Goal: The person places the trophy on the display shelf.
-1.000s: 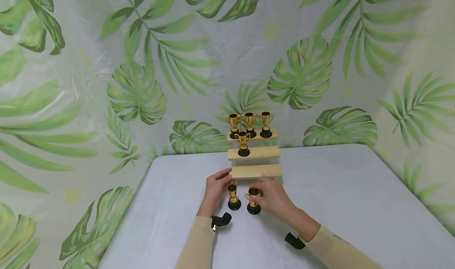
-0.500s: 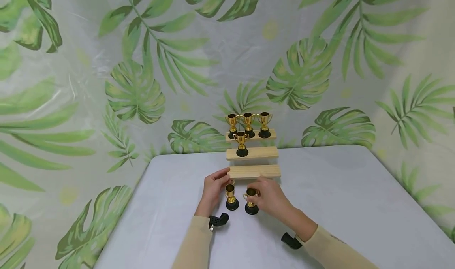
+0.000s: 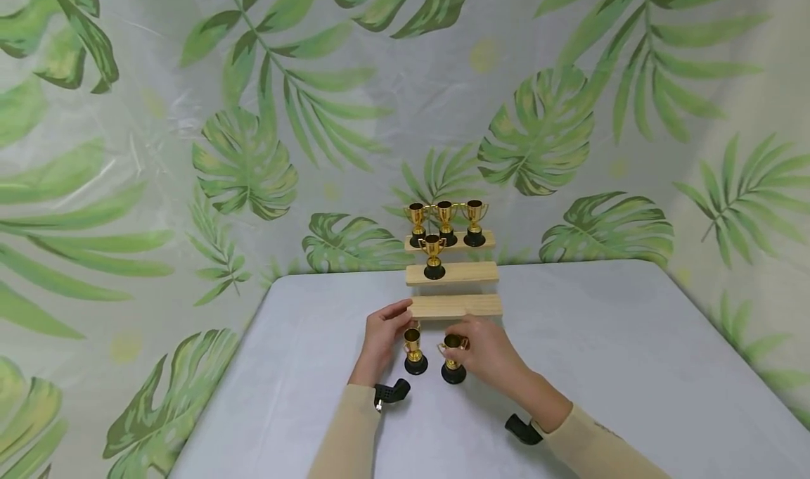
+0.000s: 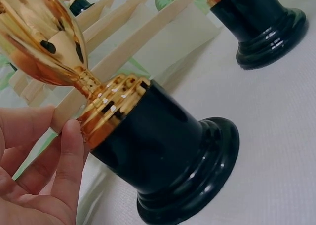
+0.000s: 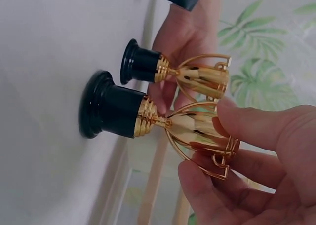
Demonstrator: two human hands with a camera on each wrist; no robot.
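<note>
A small gold trophy cup with a black base [image 3: 453, 373] is pinched at its bowl by my right hand [image 3: 490, 349]. In the right wrist view this trophy [image 5: 118, 111] stands upright, thumb and fingers around the bowl near the rim. A matching trophy [image 3: 415, 363] stands to its left, just in front of my left hand [image 3: 380, 338]. The left fingertips hold the left end of the lowest board of a wooden tiered stand [image 3: 455, 307]. In the left wrist view, thumb and fingers close on the board's end [image 4: 66, 111], partly hidden behind the left trophy [image 4: 153, 136].
Three trophies [image 3: 446, 219] line the stand's top board. One more trophy [image 3: 434, 257] is on the left part of the middle board [image 3: 474, 273]. A white cloth [image 3: 588, 338] covers the table, and a leaf-print curtain [image 3: 405, 113] hangs behind it.
Both hands and the trophies keep practically the same places. Only a slight sway of the head view shows.
</note>
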